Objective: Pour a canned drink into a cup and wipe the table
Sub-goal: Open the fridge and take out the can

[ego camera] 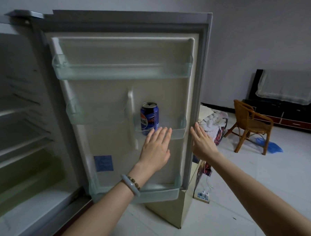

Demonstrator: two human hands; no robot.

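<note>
1. Room: dim, pale walls, glossy white tile floor (245,194). A cane chair (250,125) stands well apart to the right; a power strip (203,196) lies on the floor near the fridge.
2. Fridge door (114,94): swung open, cream plastic liner, grey rubber seal round the edge, clear moulded door shelves. The cabinet to the left shows bare shelves.
3. Can (150,118): blue printed drink can, upright in the right-hand middle door shelf (177,132), behind its clear front lip. The top looks silver; whether it is opened cannot be told.
4. Left hand (155,150): flat, fingers (159,134) spread and straight, holding nothing, tips at the shelf lip just below the can. Two bracelets (132,185) on the wrist.
5. Right hand (203,142): open, empty, fingers up along the door's outer edge; contact cannot be confirmed.
6. Handling, judged: thin smooth metal cylinder, rigid if full, fairly light, possibly cold and slick with damp. Best taken round the mid-body, lifted straight up over the lip, kept upright.
7. No cup, cloth or tabletop in view.
</note>
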